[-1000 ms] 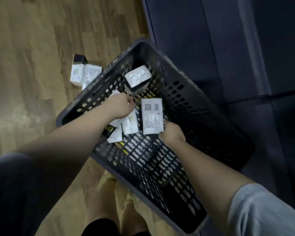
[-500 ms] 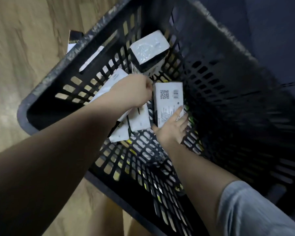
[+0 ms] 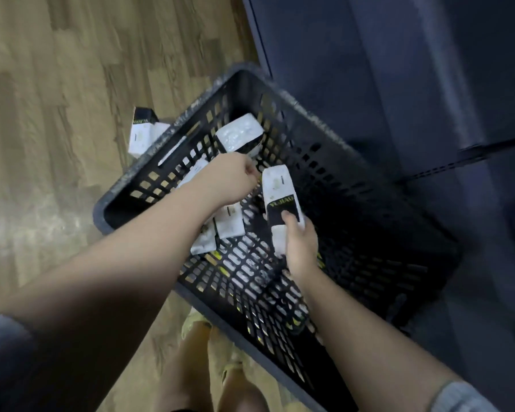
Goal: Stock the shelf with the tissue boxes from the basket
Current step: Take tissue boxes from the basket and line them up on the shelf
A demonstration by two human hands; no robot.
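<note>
A dark slotted basket (image 3: 173,135) sits on the floor against the shelf unit. My right hand (image 3: 299,248) grips a white and black tissue box (image 3: 278,188), tilted up off the basket floor, thumb on its black band. My left hand (image 3: 229,179) is inside the basket with fingers curled, over several white boxes (image 3: 229,224) lying flat; I cannot see whether it holds one. Another box (image 3: 240,136) leans at the far corner of the basket.
A dark blue shelf unit (image 3: 399,84) stands to the right, its perforated shelf edge (image 3: 464,156) jutting out at mid height. Two more boxes (image 3: 142,132) lie on the wood floor just outside the basket's left wall. My feet (image 3: 208,337) are below the basket.
My right hand has closed round the box that lay label-up and turned it over and up, so its black band faces me. The camera has pulled back from the basket.
</note>
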